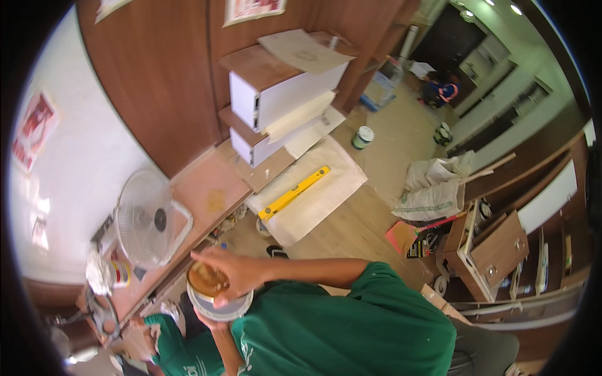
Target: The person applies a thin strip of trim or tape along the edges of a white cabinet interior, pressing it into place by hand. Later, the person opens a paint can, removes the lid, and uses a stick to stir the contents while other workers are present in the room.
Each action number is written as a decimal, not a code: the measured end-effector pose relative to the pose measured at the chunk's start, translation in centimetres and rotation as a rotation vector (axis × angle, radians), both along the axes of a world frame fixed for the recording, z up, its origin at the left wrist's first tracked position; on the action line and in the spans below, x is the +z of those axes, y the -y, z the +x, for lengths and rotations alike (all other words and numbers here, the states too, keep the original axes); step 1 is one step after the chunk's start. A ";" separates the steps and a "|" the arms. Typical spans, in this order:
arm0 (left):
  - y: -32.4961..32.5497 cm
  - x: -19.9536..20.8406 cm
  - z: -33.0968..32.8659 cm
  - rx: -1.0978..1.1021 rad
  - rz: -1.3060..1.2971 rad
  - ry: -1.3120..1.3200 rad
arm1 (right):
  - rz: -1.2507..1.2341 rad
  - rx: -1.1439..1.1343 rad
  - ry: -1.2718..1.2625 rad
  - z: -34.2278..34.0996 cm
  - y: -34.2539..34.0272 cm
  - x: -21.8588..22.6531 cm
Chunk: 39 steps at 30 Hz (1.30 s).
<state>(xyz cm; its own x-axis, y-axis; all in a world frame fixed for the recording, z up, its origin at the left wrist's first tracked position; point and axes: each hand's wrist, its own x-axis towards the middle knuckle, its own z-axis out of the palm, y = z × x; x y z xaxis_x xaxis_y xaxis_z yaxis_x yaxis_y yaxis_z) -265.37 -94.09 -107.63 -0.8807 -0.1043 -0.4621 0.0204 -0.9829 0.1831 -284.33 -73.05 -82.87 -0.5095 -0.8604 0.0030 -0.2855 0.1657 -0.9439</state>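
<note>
My right hand (239, 271) reaches across from the right. Its thumb and fingers are curled round a small round container (207, 280), tan-brown on the side that shows. Directly under it is a white round tub (243, 309) with a grey surface inside. From below, my left hand (212, 322) grips this tub; most of its fingers are hidden. The two round things overlap in the picture, and I cannot tell whether they touch. To the left of my hands a white fan (150, 220) stands on a brown ledge (210, 178).
A yellow spirit level (293, 193) lies on a pale board (338, 166) ahead. White drawer boxes (282, 94) are stacked beyond it. A co-worker in green (182, 348) is at lower left. Sacks (429, 200), a wooden cabinet (492, 254) and a paint bucket (362, 138) stand to the right.
</note>
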 end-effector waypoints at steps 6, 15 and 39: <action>0.9 -1.4 -0.9 0.045 -0.052 -0.012 | -0.306 0.142 0.752 -4.5 -0.8 -1.0; -1.1 1.9 -2.0 0.073 0.006 -0.019 | -0.791 -0.105 1.389 -4.9 -2.8 -0.5; -1.4 5.1 -2.5 0.146 0.039 -0.062 | -0.795 -0.461 1.258 -3.3 -9.4 -2.8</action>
